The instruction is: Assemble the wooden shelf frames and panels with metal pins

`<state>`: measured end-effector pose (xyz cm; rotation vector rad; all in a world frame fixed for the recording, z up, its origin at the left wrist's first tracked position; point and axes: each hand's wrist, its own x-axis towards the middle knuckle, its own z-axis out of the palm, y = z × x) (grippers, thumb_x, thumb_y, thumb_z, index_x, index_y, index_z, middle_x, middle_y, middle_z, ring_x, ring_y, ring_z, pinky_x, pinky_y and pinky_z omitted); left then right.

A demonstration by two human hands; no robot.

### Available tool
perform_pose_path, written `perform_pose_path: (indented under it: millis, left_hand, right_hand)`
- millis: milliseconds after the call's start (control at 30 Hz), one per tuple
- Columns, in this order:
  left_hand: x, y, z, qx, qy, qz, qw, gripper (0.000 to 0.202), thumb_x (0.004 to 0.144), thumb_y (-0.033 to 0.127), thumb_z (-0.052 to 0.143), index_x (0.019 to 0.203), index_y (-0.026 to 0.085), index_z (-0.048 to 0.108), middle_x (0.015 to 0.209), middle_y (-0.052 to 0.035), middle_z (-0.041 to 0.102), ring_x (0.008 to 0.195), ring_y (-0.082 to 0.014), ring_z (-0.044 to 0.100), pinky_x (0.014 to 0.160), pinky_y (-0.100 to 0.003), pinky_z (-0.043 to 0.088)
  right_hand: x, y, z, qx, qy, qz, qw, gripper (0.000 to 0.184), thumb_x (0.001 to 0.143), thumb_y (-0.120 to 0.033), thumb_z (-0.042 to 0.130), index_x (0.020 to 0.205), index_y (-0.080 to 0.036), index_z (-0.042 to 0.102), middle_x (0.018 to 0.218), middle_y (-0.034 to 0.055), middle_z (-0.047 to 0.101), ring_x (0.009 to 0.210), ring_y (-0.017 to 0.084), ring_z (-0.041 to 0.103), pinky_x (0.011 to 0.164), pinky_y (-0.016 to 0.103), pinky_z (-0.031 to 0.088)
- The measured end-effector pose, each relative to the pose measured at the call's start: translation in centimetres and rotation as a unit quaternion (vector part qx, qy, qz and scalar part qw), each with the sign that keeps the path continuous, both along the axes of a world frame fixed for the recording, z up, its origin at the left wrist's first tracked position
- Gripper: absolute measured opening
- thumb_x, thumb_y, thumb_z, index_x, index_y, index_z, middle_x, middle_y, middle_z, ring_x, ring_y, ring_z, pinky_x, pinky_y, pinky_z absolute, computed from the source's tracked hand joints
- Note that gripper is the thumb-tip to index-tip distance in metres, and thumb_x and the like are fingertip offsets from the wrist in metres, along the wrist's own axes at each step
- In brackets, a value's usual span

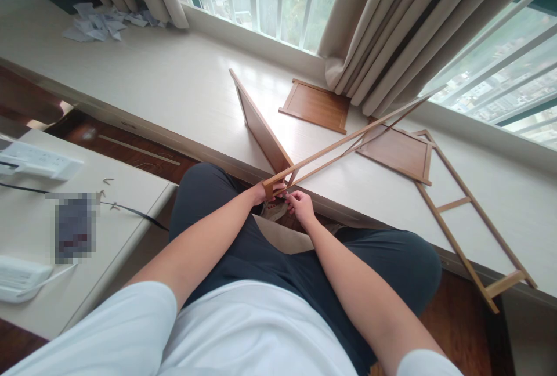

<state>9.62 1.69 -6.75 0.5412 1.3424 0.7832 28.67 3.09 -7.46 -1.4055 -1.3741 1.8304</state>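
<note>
My left hand (263, 192) is closed around the near end of a long wooden frame (331, 147), which slants up and away to the right. A wooden shelf panel (263, 123) stands on its edge on the white surface, its near end meeting the frame by my hands. Just right of that joint, my right hand (301, 206) pinches something small at its fingertips, too small to name. Two more shelf panels (317, 105) (395, 151) lie flat beyond. A second ladder-like wooden frame (455, 204) rests at the right, partly under the nearer panel.
Crumpled paper (98, 22) lies at the far left of the white ledge (165, 74). On a side table (134, 202) at left are small metal pieces (114, 206), a power strip (43, 158) and cables. Curtains (383, 28) hang over the ledge's back edge.
</note>
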Motion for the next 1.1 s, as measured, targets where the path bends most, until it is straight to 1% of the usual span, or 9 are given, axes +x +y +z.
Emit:
perform_pose_path:
  millis: [167, 400, 533, 667, 800, 900, 1033, 1100]
  left_hand:
    - [0.06, 0.03, -0.01, -0.002, -0.001, 0.008, 1.000, 0.045, 0.069, 0.054, 0.085, 0.096, 0.020, 0.073, 0.086, -0.0059, 0.074, 0.075, -0.0155, 0.064, 0.052, -0.021, 0.041]
    - [0.25, -0.07, 0.33, 0.002, -0.001, 0.014, 1.000, 0.042, 0.076, 0.048, 0.081, 0.100, 0.015, 0.072, 0.084, -0.0080, 0.073, 0.076, -0.0155, 0.063, 0.057, -0.023, 0.040]
    - [0.24, -0.09, 0.41, 0.000, -0.002, 0.015, 1.000, 0.043, 0.074, 0.048, 0.083, 0.101, 0.016, 0.071, 0.087, -0.0076, 0.073, 0.077, -0.0155, 0.064, 0.057, -0.024, 0.040]
    - [0.18, -0.08, 0.44, 0.000, 0.000, 0.017, 1.000, 0.044, 0.074, 0.048, 0.084, 0.101, 0.015, 0.071, 0.086, -0.0078, 0.073, 0.077, -0.0160, 0.064, 0.057, -0.024, 0.041]
    - [0.18, -0.10, 0.49, 0.001, 0.000, 0.017, 1.000, 0.040, 0.076, 0.046, 0.082, 0.098, 0.015, 0.070, 0.085, -0.0074, 0.072, 0.076, -0.0151, 0.063, 0.057, -0.024, 0.041]
    - [0.24, -0.12, 0.60, 0.009, -0.003, 0.012, 1.000, 0.036, 0.079, 0.045, 0.080, 0.097, 0.015, 0.070, 0.082, -0.0072, 0.072, 0.075, -0.0147, 0.062, 0.057, -0.023, 0.040]
    - [0.33, -0.15, 0.74, 0.008, -0.005, 0.014, 1.000, 0.038, 0.078, 0.045, 0.080, 0.098, 0.015, 0.069, 0.080, -0.0068, 0.071, 0.075, -0.0149, 0.062, 0.056, -0.022, 0.040]
    - [0.36, -0.19, 0.76, 0.020, 0.001, 0.008, 1.000, 0.039, 0.078, 0.047, 0.080, 0.097, 0.015, 0.068, 0.080, -0.0070, 0.070, 0.074, -0.0148, 0.062, 0.056, -0.023, 0.040]
  right_hand:
    - [-0.08, 0.00, -0.02, -0.004, 0.014, -0.002, 1.000, 0.036, 0.074, -0.053, 0.076, 0.075, -0.019, 0.065, 0.071, 0.0036, 0.071, 0.051, 0.013, 0.056, 0.042, 0.023, 0.042]
    - [-0.19, 0.01, -0.09, -0.013, 0.022, -0.005, 1.000, 0.033, 0.073, -0.050, 0.074, 0.075, -0.019, 0.066, 0.071, 0.0042, 0.072, 0.050, 0.013, 0.056, 0.041, 0.022, 0.041]
    - [-0.19, 0.02, -0.12, -0.013, 0.022, -0.001, 1.000, 0.033, 0.073, -0.051, 0.074, 0.075, -0.019, 0.066, 0.073, 0.0050, 0.073, 0.051, 0.013, 0.056, 0.041, 0.022, 0.042]
    - [-0.23, 0.00, 0.20, -0.017, 0.020, 0.000, 1.000, 0.035, 0.073, -0.052, 0.074, 0.075, -0.019, 0.066, 0.073, 0.0058, 0.074, 0.051, 0.013, 0.057, 0.041, 0.023, 0.042]
    - [-0.28, -0.03, 0.52, -0.018, 0.022, 0.004, 1.000, 0.034, 0.073, -0.052, 0.073, 0.075, -0.019, 0.066, 0.074, 0.0056, 0.074, 0.051, 0.013, 0.057, 0.042, 0.022, 0.042]
    - [-0.28, -0.04, 0.37, -0.016, 0.020, 0.011, 1.000, 0.034, 0.074, -0.053, 0.071, 0.076, -0.019, 0.066, 0.076, 0.0056, 0.074, 0.052, 0.013, 0.057, 0.043, 0.022, 0.043]
    - [-0.27, -0.05, 0.05, -0.012, 0.015, 0.016, 1.000, 0.037, 0.076, -0.056, 0.069, 0.077, -0.019, 0.066, 0.077, 0.0055, 0.074, 0.053, 0.013, 0.057, 0.043, 0.022, 0.043]
    - [-0.30, -0.05, 0.10, -0.010, 0.015, 0.017, 1.000, 0.039, 0.076, -0.058, 0.070, 0.077, -0.019, 0.066, 0.076, 0.0054, 0.073, 0.053, 0.013, 0.057, 0.043, 0.022, 0.042]
